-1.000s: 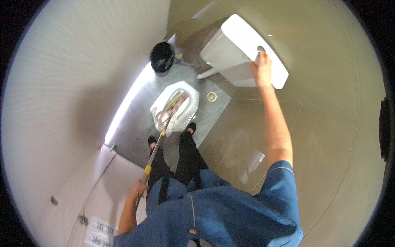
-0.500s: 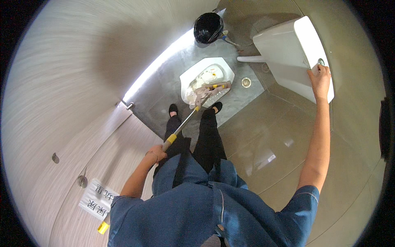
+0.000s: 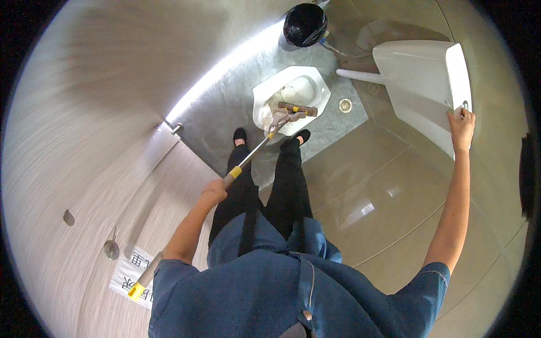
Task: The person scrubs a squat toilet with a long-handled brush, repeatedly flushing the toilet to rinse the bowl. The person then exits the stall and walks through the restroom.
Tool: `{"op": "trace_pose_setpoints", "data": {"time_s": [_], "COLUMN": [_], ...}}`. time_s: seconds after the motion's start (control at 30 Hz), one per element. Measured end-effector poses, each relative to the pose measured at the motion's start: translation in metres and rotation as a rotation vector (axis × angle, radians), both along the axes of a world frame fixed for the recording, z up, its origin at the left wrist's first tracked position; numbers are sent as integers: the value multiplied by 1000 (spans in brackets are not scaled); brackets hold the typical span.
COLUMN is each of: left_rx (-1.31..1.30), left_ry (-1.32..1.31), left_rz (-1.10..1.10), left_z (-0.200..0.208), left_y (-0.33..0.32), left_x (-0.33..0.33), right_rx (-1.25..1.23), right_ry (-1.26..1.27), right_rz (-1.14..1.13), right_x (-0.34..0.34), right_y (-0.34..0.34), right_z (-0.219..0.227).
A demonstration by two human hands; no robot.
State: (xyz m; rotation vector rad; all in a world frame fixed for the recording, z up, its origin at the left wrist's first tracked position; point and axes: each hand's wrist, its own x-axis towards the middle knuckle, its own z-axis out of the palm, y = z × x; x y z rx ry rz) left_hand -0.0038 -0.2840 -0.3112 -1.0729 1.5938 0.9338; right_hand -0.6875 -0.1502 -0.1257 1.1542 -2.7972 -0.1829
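My left hand [image 3: 214, 192] is wrapped round the grey grip of a long-handled sponge mop [image 3: 259, 147], beside my left thigh. Its yellow-capped upper end [image 3: 137, 290] sticks out behind my left arm. The brown mop head [image 3: 298, 110] lies tilted in a white squat toilet [image 3: 260, 96], across its near right part, and whitish water or foam shows beside it. At the far right my right hand [image 3: 463, 128] has its fingers bent onto the round flush button [image 3: 464, 106] on top of a white cistern [image 3: 417, 79]. The fingertips partly cover the button.
A bin with a black bag [image 3: 305, 25] stands beyond the toilet. A white pipe [image 3: 360, 76] joins the cistern, and a round floor drain [image 3: 345, 105] lies right of the toilet. Left, a pale partition [image 3: 112, 141] carries a metal latch [image 3: 111, 249] and a paper sign [image 3: 127, 276].
Less white foam shows in the toilet, and the mop head appears more plainly. The mop's upper end has shifted forward over the sign. My right hand remains at the flush button as the view shifts.
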Motion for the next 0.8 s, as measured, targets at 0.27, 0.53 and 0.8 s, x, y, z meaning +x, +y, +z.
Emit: {"op": "trace_pose_setpoints", "data": {"time_s": [0.27,0.53,0.8], "left_rx": [71,122,122], "left_ry": [-158,-200,-197], "left_rz": [0,59,-21], "left_z": [10,28,26], "left_y": [-5,-20,-20], "left_x": [20,8,5], "right_rx": [55,43,30], "right_ry": [3,-14,8], "right_rz": [1,-41,1], "right_x": [-14,-3,-8], "right_y": [5,1,4], "right_z": [-6,-2,-2]}}
